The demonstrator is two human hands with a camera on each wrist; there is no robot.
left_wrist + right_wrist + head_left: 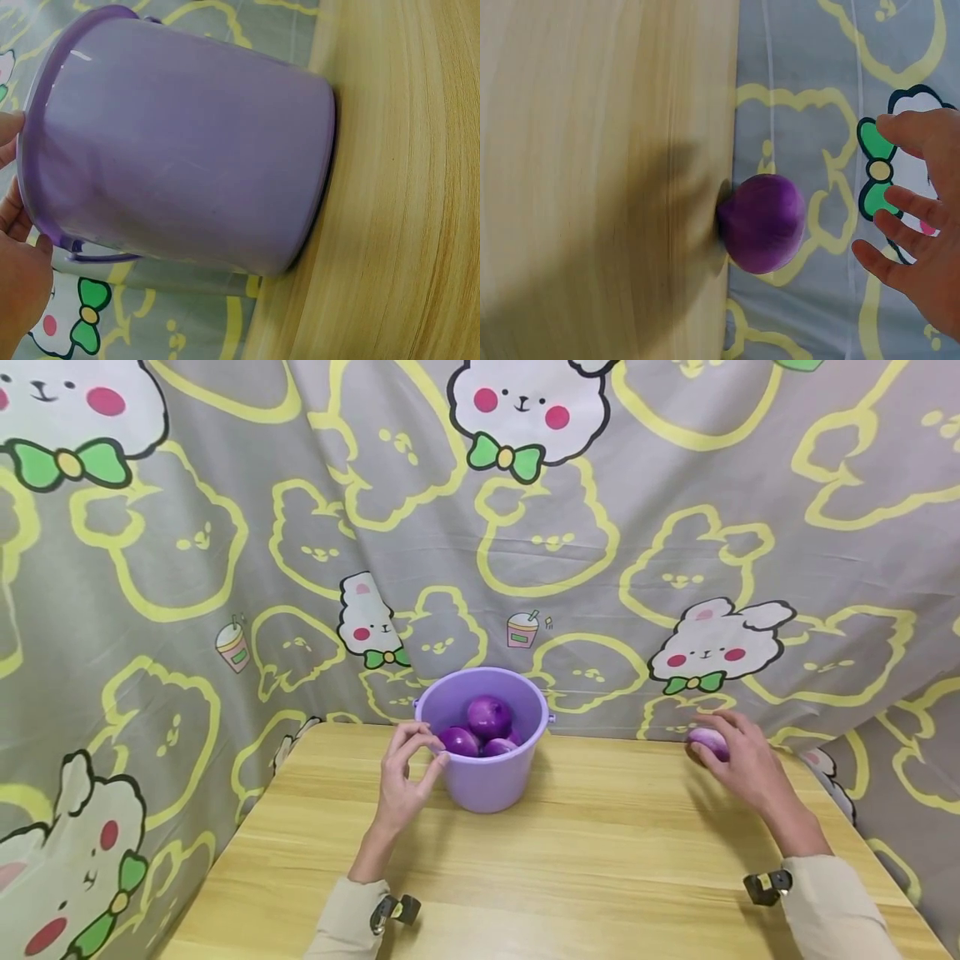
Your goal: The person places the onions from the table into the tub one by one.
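Note:
A purple bucket stands on the table, with several red onions inside it. My left hand is at the bucket's near left rim, thumb and fingers bent about the edge. In the left wrist view its fingertips lie along the rim, and the bucket wall fills much of the picture. Far to the right, another red onion rests on the wood by the table's back edge. My right hand hovers over it, fingers spread and apart from the onion in the right wrist view.
The light wooden table ends at a grey curtain with cartoon rabbits, which hangs behind it and along both sides. A thin handle hangs from the bucket's side. Each sleeve carries a small black wrist camera.

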